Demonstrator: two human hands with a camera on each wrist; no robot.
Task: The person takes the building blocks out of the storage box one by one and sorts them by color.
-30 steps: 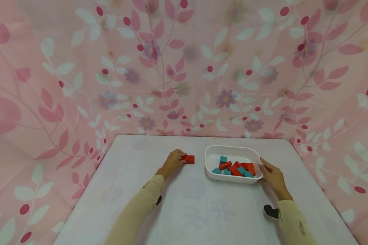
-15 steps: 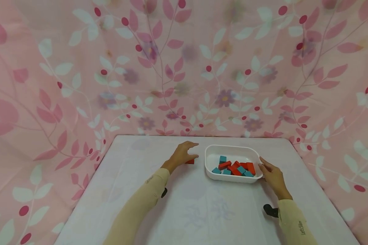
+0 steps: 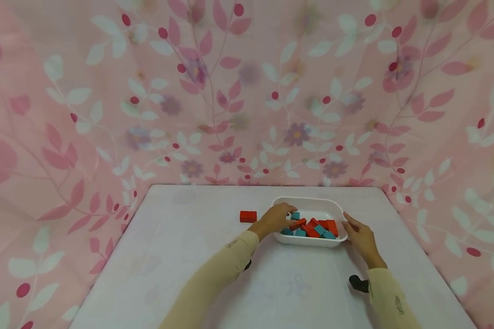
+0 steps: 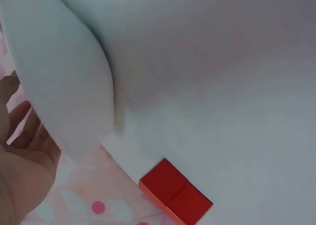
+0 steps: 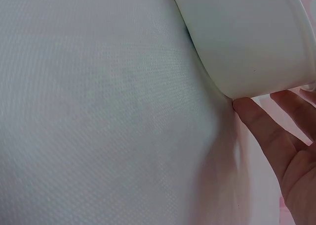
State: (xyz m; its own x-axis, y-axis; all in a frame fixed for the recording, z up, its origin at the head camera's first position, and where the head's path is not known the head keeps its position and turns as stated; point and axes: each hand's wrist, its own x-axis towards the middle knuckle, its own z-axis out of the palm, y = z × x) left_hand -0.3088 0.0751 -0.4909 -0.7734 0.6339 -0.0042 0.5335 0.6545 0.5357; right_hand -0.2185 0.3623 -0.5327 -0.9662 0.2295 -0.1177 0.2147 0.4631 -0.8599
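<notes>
My left hand (image 3: 276, 217) reaches over the left end of a white tray (image 3: 281, 240), thumb and fingers spread close above a red block (image 3: 298, 223) and holding nothing. My right hand (image 3: 361, 236) holds the tray's right end; in the right wrist view the tray (image 5: 247, 32) has fingertips (image 5: 242, 104) against its lower edge and others near the rim. Inside the tray lie several red and teal blocks, among them a teal block (image 3: 295, 215) by the left fingertips. On the table, left of the tray, two red blocks (image 3: 248, 216) lie against each other.
A white cloth covers the table (image 3: 189, 237). Behind it and at both sides hangs a pink floral curtain (image 3: 230, 114). A black wrist-camera mount (image 3: 359, 283) juts from the right sleeve.
My left hand has let go of the red blocks on the table and moved right, over the tray's left end. The right hand stays at the tray's right end.
</notes>
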